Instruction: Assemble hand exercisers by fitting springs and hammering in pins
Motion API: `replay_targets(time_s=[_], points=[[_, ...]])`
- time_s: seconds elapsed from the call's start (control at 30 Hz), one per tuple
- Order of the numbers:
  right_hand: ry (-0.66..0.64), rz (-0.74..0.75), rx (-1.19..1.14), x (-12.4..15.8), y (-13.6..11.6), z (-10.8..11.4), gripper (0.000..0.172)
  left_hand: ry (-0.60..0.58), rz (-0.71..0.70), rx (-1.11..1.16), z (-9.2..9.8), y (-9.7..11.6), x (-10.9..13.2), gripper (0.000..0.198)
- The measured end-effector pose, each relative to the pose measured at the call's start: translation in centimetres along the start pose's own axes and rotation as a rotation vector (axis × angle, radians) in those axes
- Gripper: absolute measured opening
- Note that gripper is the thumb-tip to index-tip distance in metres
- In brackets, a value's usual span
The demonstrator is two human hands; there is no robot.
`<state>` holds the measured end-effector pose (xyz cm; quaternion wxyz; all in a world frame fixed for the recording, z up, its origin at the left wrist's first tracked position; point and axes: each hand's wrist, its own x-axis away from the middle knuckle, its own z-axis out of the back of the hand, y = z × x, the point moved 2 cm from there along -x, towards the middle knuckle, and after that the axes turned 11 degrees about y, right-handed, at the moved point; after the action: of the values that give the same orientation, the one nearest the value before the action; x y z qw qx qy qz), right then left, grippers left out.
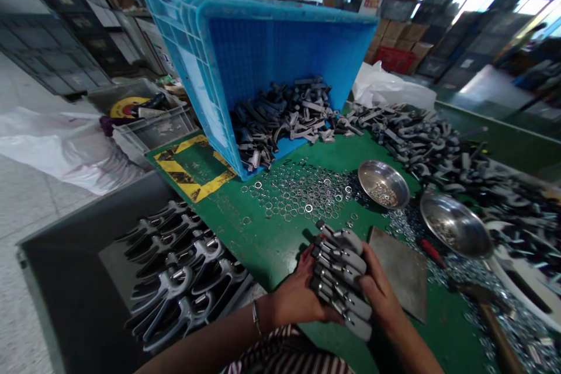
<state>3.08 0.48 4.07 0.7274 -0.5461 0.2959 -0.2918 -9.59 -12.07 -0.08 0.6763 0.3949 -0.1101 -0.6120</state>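
A stack of several grey metal castings (344,283) with dark, pin-fitted ends is held between my hands, low over the near edge of the green table. My left hand (298,289) wraps round the stack's left side, its fingertips partly hidden behind the parts. From the right, my right hand (380,283) grips the same stack, thumb against the parts' rounded ends. Just right of it lies a flat metal plate (398,272). Beyond the stack, many small metal rings (302,196) are scattered over the green table (219,216).
A blue crate (175,29) tipped on its side spills grey parts (298,111). Two metal bowls (383,184) (456,225) stand right, near a hammer (495,327) and a red-handled tool (433,252). At lower left, a dark bin (74,292) holds rows of castings (184,269).
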Motion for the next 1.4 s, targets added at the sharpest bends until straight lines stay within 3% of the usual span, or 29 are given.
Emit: replay_targets(time_s=[0.13, 0.27, 0.4, 0.5, 0.6, 0.67, 0.77, 0.83, 0.9, 0.97, 1.1, 1.17, 1.3, 1.4], points=[[-0.233, -0.021, 0.042, -1.2, 0.1, 1.4, 0.090, 0.029, -0.011, -0.020, -0.5, -0.4, 0.3, 0.102], [-0.280, 0.017, 0.193, -1.9, -0.1, 1.7, 0.078, 0.042, -0.060, -0.040, -0.7, -0.5, 0.3, 0.099], [-0.119, 0.133, 0.283, -2.0, 0.2, 1.0, 0.068, 0.019, -0.125, -0.120, -1.6, -0.5, 0.8, 0.097], [0.122, 0.257, 0.244, -1.9, 0.1, 0.2, 0.070, 0.059, -0.057, -0.134, -2.3, -0.3, 1.2, 0.114], [0.338, 0.321, 0.272, -2.2, 0.1, 0.5, 0.071, 0.080, -0.001, -0.045, -2.5, 0.1, 1.3, 0.114], [0.296, 0.231, 0.254, -2.6, 0.6, 1.7, 0.068, 0.082, 0.032, 0.021, -2.4, 0.1, 1.1, 0.108], [0.009, -0.026, 0.099, -2.9, 1.9, 3.6, 0.074, 0.079, 0.072, 0.071, -2.1, -0.4, 0.4, 0.103], [-0.089, -0.141, -0.045, -2.7, 2.2, 4.0, 0.076, 0.045, 0.033, 0.088, -1.8, -0.7, -0.4, 0.105], [-0.018, -0.198, -0.219, -2.4, 1.8, 3.1, 0.068, 0.009, -0.017, 0.094, -1.4, -0.7, -1.5, 0.107], [0.149, -0.250, -0.364, -2.4, 1.1, 1.3, 0.062, -0.013, -0.052, 0.081, -0.9, -0.6, -2.3, 0.104], [0.339, -0.329, -0.402, -3.5, 0.1, -1.9, 0.058, -0.085, -0.103, 0.029, 0.1, -0.5, -2.5, 0.070], [0.391, -0.324, -0.359, -4.4, 0.3, -1.9, 0.053, -0.090, -0.099, 0.001, 0.5, -0.6, -2.4, 0.059], [0.379, -0.318, -0.290, -4.8, 1.3, -0.9, 0.047, -0.023, -0.040, -0.048, 0.8, -0.9, -3.0, 0.069], [0.400, -0.330, -0.315, -3.8, 0.9, -1.0, 0.052, -0.093, -0.051, 0.016, 0.0, -0.7, -3.3, 0.059]])
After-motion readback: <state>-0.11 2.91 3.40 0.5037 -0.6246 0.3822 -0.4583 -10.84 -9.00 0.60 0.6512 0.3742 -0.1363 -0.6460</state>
